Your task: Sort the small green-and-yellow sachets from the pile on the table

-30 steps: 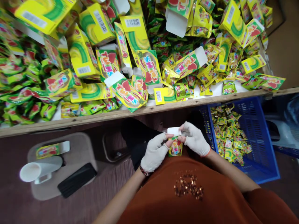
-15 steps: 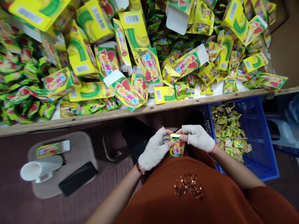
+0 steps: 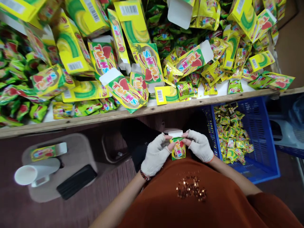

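Note:
Between my hands, above my lap, is a small yellow-green candy box [image 3: 178,150] with its white top flap standing up. My left hand [image 3: 156,153], in a white fingerless glove, grips the box's left side with thumb and fingers. My right hand [image 3: 199,146], gloved the same way, pinches the upper right corner near the opening. Something green shows at the mouth of the box, too small to make out. Ahead of my hands, a wooden-edged table [image 3: 152,111] bears many like candy boxes [image 3: 127,91] and green candy packets [image 3: 38,111].
On my right stands a blue crate [image 3: 269,158] with many filled small boxes or packets [image 3: 234,139] inside. To the left, a stool [image 3: 78,142] carries a white mug [image 3: 35,172], a black phone-like object [image 3: 77,181] and a flat candy box [image 3: 48,152].
The box's white top flap now stands upright, where before it lay lower over the opening. My right hand has shifted slightly, still at the box's upper corner. The view has moved a little.

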`<move>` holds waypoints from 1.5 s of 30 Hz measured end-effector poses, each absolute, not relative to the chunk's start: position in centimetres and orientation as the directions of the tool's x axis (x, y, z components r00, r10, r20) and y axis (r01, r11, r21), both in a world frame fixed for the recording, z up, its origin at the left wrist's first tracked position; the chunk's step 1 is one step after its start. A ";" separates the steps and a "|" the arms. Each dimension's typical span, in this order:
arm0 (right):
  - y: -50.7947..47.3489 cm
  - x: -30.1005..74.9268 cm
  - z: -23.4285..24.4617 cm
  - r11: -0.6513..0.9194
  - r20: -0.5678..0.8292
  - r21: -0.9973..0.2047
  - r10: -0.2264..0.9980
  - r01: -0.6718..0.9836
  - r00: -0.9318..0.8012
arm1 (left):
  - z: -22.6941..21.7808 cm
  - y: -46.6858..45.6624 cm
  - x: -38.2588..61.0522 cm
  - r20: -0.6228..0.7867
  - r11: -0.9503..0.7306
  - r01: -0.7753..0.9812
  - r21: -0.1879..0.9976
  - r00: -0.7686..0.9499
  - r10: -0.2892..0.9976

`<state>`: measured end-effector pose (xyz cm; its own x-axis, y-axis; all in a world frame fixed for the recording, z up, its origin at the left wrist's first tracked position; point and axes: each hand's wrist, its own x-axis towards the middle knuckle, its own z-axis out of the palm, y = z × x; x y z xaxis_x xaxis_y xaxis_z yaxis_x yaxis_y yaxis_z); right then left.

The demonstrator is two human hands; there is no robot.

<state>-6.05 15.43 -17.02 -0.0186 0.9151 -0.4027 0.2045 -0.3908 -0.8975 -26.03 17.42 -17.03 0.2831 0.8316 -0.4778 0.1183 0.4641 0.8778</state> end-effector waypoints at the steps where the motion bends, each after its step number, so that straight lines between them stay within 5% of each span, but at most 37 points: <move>1: 15.4 -5.9 -17.0 -0.361 -0.381 -0.895 0.924 0.263 -0.027 | -17.1 17.4 -26.1 -0.452 0.421 0.164 0.892 0.291 0.844; 4: 15.8 -5.5 -16.9 -0.322 -0.357 -0.901 0.931 0.293 -0.075 | -16.8 17.9 -26.2 -0.375 0.302 0.246 0.921 0.353 0.857; 9: 16.7 -5.5 -16.6 -0.442 -0.446 -0.895 0.889 0.065 -0.104 | -16.2 19.0 -26.0 -0.393 0.311 0.252 0.916 0.422 0.817; 14: 17.2 -5.4 -15.6 -0.243 -0.309 -0.931 0.922 0.270 -0.234 | -16.3 19.2 -25.6 -0.544 0.572 0.052 0.818 0.393 0.741; 26: 18.0 -5.4 -13.7 -0.204 -0.327 -0.888 0.910 0.413 -0.254 | -13.8 20.7 -26.2 -0.414 0.327 0.254 0.910 0.569 0.710; 34: 18.0 -5.9 -14.1 -0.141 -0.278 -0.854 0.937 0.501 -0.210 | -14.1 20.0 -25.4 -0.428 0.292 0.362 0.885 0.388 0.816; 37: 17.3 -6.0 -14.5 -0.150 -0.250 -0.892 0.950 0.426 -0.189 | -14.0 19.9 -25.2 -0.390 0.253 0.374 0.892 0.355 0.850; 42: 15.0 -6.2 -16.4 -0.347 -0.347 -0.938 0.938 0.000 -0.024 | -14.3 19.6 -25.9 -0.448 0.347 0.335 0.876 0.298 0.843; 45: 14.2 -6.2 -17.2 -0.265 -0.264 -0.961 0.964 0.076 0.022 | -14.8 19.6 -26.3 -0.487 0.406 0.304 0.862 0.277 0.828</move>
